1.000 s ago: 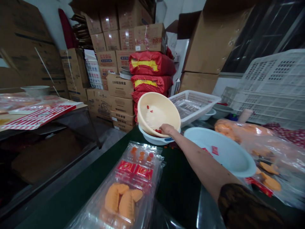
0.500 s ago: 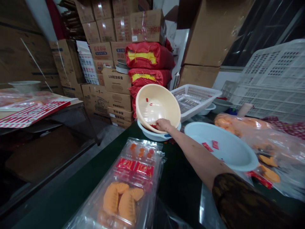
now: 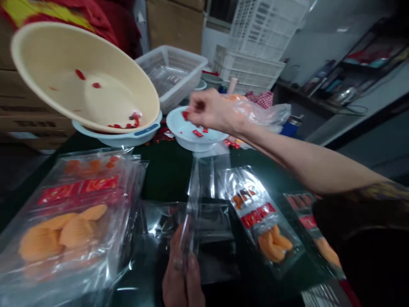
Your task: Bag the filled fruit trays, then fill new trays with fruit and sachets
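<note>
My left hand point(image 3: 182, 279) is at the bottom centre, thumb and fingers closed on a clear plastic tray point(image 3: 191, 209) seen nearly edge-on. Over the light blue basin point(image 3: 194, 145), my right hand point(image 3: 207, 108) is closed in a pinch, a small red piece point(image 3: 185, 115) at its fingertips; blur hides its exact kind. Small red packets point(image 3: 197, 133) lie in that basin. To the left, a cream basin point(image 3: 105, 100) with red bits in it leans tilted on another blue basin point(image 3: 128, 138).
Filled clear packs point(image 3: 67, 230) with orange shell-shaped pieces and red packets are stacked at left. A similar pack point(image 3: 262, 217) lies at right, another beyond it. Behind stand a translucent crate point(image 3: 174, 70), white baskets point(image 3: 252, 59) and a plastic bag point(image 3: 255, 111).
My right hand has left the cream basin and is now over the light blue basin. The view has swung right and down, and my left hand with the clear tray has come into view.
</note>
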Available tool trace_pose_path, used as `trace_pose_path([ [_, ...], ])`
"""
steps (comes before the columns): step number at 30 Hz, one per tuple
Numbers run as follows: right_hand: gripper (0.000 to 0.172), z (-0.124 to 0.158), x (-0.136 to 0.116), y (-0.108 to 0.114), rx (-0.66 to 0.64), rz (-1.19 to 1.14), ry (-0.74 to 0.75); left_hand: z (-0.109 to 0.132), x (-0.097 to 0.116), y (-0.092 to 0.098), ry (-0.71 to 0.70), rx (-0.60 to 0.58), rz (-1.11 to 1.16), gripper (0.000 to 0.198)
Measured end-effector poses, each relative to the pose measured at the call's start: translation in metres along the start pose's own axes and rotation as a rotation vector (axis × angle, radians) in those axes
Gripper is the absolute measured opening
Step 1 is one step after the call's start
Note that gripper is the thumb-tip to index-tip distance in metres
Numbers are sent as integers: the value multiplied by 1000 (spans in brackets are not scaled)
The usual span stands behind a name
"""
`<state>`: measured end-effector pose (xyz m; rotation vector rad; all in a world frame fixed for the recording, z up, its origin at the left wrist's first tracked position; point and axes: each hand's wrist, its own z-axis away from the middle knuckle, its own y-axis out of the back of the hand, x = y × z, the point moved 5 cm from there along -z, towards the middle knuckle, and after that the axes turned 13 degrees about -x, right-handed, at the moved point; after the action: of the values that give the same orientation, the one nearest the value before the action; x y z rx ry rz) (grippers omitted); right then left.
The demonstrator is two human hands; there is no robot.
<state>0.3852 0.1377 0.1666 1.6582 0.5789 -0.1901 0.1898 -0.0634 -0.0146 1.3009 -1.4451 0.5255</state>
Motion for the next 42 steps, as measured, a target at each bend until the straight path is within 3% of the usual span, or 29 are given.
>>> trace_pose_path([
  [3,19,122,23,16,26,-116,-152,-6,2,4,-7,17,63,42],
  [6,15,220,55,6,74,-175,-355,-11,4,7,-40,12,82,42],
  [8,11,261,70,-10,57,-164,-424,-12,7,8,-48,9,56,41],
  [10,8,282,79,-24,17,-41,-446,-12,12,10,-30,38,12,40],
  [15,18,282,87,-51,-161,399,-467,-4,46,10,-124,132,-87,38],
  [22,26,266,92,-64,-268,384,-408,-5,98,-22,-386,-10,-303,43],
  [26,37,285,89,-42,-172,252,-474,-6,113,-77,-482,-206,-524,44],
  [30,57,320,86,-25,-25,-200,-564,2,99,-150,-335,-589,-836,45],
  [32,48,333,88,-29,-19,-271,-643,7,92,-169,-277,-692,-926,46],
  [36,25,342,95,-55,-131,-147,-777,11,87,-167,-226,-794,-899,53],
  [39,11,339,97,-69,-134,-200,-787,15,86,-156,-255,-942,-766,65],
  [42,6,339,97,-73,-136,-332,-828,18,82,-149,-316,-1006,-682,60],
])
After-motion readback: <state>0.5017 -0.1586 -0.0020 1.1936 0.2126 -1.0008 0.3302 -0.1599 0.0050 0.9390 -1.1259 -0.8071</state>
